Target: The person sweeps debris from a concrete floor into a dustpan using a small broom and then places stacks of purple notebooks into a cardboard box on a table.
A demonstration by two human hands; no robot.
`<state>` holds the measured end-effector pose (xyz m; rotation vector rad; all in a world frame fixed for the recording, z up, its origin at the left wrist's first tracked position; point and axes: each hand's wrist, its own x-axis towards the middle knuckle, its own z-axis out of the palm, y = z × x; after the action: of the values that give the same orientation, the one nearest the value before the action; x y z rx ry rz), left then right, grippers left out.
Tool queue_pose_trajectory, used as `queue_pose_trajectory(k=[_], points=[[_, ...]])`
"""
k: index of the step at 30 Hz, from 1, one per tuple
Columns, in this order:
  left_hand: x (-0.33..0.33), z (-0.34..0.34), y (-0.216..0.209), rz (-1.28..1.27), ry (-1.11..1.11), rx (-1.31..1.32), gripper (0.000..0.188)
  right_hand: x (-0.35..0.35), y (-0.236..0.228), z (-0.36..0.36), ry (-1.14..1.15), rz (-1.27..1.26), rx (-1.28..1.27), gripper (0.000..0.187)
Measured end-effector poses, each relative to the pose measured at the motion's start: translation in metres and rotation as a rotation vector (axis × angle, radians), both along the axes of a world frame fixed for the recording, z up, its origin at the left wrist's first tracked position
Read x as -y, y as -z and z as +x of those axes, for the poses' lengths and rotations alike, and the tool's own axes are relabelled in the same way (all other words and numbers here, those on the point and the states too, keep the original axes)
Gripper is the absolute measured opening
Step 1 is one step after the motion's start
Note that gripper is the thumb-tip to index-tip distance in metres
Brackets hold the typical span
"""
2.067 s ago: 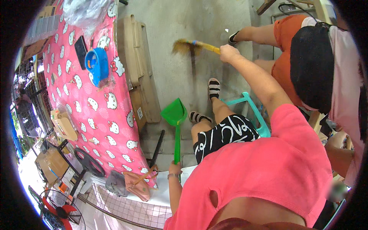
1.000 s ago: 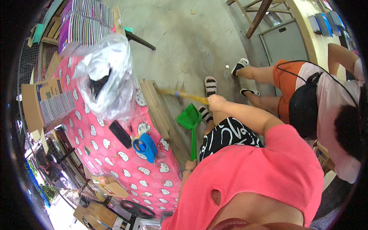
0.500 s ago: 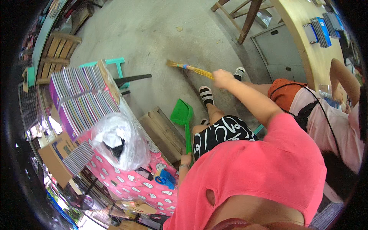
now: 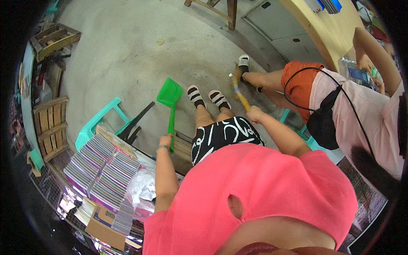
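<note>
My left hand (image 4: 166, 140) is closed around the long handle of a green dustpan (image 4: 169, 92), whose pan is at the floor to the left of my feet. In my right hand (image 4: 255, 114) is the yellow handle of a broom (image 4: 241, 97), gripped in closed fingers. The broom's bristle end, smeared by motion, is near the co-worker's sandal (image 4: 243, 62). A small white scrap (image 4: 230, 75) shows beside the bristles.
To the right stands a co-worker in orange shorts (image 4: 295, 80), beside a wooden table (image 4: 316, 25). A turquoise stool (image 4: 91, 127) and stacked spiral notebooks (image 4: 106, 170) are at the left. Wooden crates (image 4: 50, 123) stand farther left. A dry leaf (image 4: 160, 41) lies on the concrete floor.
The broom has swung from pointing left to pointing up, toward the co-worker's feet, as my right arm drew in. My left hand has carried the dustpan forward and left. My view has shifted.
</note>
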<state>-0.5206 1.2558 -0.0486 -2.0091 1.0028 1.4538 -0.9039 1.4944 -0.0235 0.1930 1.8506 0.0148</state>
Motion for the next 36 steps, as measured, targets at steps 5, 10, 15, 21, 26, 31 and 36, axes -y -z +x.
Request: queue_pose_trajectory(k=[5,10,15,21,26,31,36], points=[[0.083,-0.029,-0.004,0.03,0.382,0.238,0.039,-0.005,-0.011,0.054,-0.43,-0.376,-0.3,0.039],[0.128,-0.013,0.003,-0.244,0.658,0.223,0.04,-0.067,-0.074,0.095,-0.206,-0.305,-0.307,0.038],[0.146,-0.039,-0.018,-0.275,0.759,0.284,0.042,-0.043,-0.02,0.083,0.09,0.012,-0.043,0.025],[0.158,-0.052,-0.02,-0.263,0.783,0.274,0.04,0.101,-0.006,0.061,0.266,-0.266,0.095,0.031],[0.163,-0.056,-0.024,-0.273,0.725,0.3,0.039,0.149,-0.1,-0.001,0.813,-0.402,0.064,0.032],[0.172,-0.066,-0.026,-0.301,0.698,0.326,0.037,0.167,-0.087,-0.092,1.13,-0.399,-0.246,0.017],[0.177,-0.055,-0.018,-0.309,0.739,0.311,0.036,0.134,0.048,-0.197,1.073,-0.26,-0.41,0.01]])
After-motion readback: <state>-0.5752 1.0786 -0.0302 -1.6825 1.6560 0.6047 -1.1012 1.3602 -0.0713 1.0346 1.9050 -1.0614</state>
